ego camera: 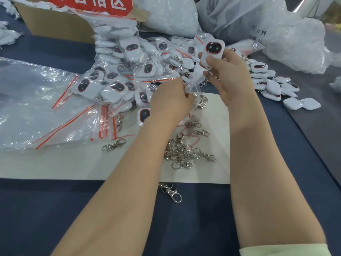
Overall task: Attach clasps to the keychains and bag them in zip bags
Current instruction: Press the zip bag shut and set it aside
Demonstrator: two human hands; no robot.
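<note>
1. The right hand (227, 74) grips a white keychain (213, 50) between thumb and curled fingers and holds it upright above the table (55, 209).
2. The keychain's clasp (207, 74) hangs from its lower end, just under the thumb and partly hidden by the fingers.
3. The left hand (169, 100), fingers curled, pinches a small clear zip bag (192, 87). The bag sits just below and to the left of the keychain, between the two hands. Whether its mouth is open cannot be told.
4. The keychain's long axis runs up and down, with the clasp end pointing toward the bag. The coming move is probably a short drop, clasp first. The right hand would carry it while the left only steadies the bag.
5. The keychain is a smooth, rounded white tile. Its dark oval face has a red rim and two pale dots, and it faces the camera.
6. Loose clasps (184, 152) lie on a white sheet (212, 172) between the forearms.
</note>
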